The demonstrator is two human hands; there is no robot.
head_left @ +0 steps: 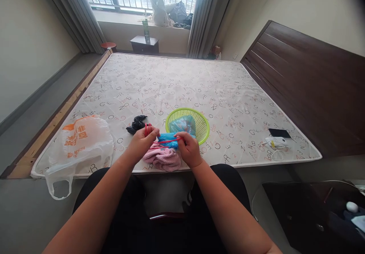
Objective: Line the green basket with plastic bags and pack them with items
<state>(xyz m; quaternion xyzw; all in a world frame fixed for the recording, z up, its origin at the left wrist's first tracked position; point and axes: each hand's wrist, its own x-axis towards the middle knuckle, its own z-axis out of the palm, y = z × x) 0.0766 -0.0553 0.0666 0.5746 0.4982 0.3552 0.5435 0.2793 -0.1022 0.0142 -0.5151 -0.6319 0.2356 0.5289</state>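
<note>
My left hand (142, 142) is closed in a pinch, with a loop of red cord (165, 142) around its fingers. The cord runs across to my right hand (188, 147), whose fingers are also closed on it. Between the hands, a crumpled blue plastic bag (169, 137) shows just behind the cord; whether the two are joined I cannot tell. Below them a pink towel (163, 159) lies bunched at the mattress edge. Right behind is a green plastic basket (204, 127) holding a pale blue plastic bag (182, 124). A knotted black plastic bag (137, 124) lies beyond my left hand.
The bare mattress (171, 79) spans the space before me. A white plastic carrier bag (88, 138) hangs partly over its left front edge. A dark phone (279, 133) and a white device with a cable (276, 143) lie right. A dark table (296, 212) stands lower right.
</note>
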